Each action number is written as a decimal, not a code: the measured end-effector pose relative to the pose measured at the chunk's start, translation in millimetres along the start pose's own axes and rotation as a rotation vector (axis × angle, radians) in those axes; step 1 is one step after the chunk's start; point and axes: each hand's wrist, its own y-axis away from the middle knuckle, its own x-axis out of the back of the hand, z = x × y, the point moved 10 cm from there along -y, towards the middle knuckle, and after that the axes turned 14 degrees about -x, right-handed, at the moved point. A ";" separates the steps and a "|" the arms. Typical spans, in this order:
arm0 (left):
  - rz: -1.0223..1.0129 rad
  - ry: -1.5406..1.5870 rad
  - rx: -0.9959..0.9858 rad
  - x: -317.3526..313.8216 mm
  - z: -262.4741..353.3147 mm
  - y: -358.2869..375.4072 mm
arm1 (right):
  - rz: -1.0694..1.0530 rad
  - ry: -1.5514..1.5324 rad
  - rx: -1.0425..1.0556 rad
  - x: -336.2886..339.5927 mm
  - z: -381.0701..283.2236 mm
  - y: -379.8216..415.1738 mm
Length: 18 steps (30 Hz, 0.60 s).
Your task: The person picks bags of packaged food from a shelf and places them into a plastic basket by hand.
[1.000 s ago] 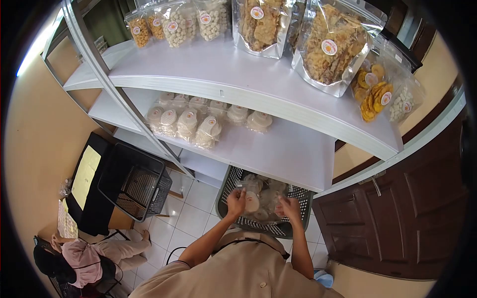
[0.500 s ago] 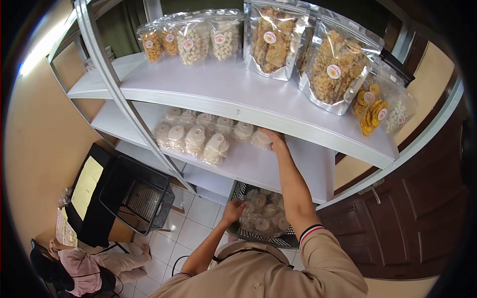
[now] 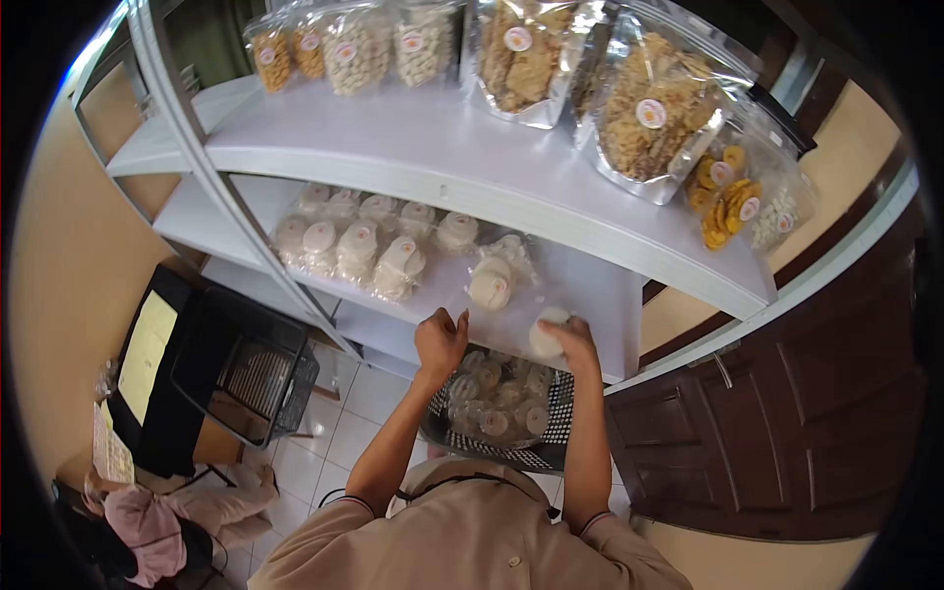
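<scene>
My right hand (image 3: 573, 339) grips a round white pack (image 3: 549, 332) in clear plastic, just in front of the middle shelf (image 3: 590, 305). To its left, my left hand (image 3: 442, 342) is raised near the shelf's front edge with its fingers curled, and nothing shows in it. A clear-wrapped pack of pale round pieces (image 3: 492, 285) stands on that shelf between and beyond my hands. Further left are rows of similar packs (image 3: 358, 251) with round labels. Below my hands, a dark perforated basket (image 3: 560, 405) holds several more packs (image 3: 497, 403).
On the upper shelf (image 3: 393, 147) stand snack pouches (image 3: 654, 118) of several kinds. A black crate (image 3: 261, 379) is at lower left beside a black-covered table (image 3: 172, 374). Another person (image 3: 157, 526) sits there holding a sheet. A brown door (image 3: 747, 433) is at right.
My right hand has drawn back from the shelf and now holds a pack. My left hand has risen from the basket to the shelf edge. The view has shifted slightly.
</scene>
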 end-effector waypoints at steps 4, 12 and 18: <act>-0.017 -0.443 -0.443 -13.2 100.3 -19.9 | -0.261 0.017 -0.092 1.8 62.7 53.5; -0.204 -0.703 -0.191 -47.8 77.5 -48.7 | 0.091 0.340 -0.030 28.6 120.3 49.5; -0.212 -0.334 -0.348 -67.4 33.4 -63.5 | -0.192 -0.332 -0.217 -29.2 118.8 52.3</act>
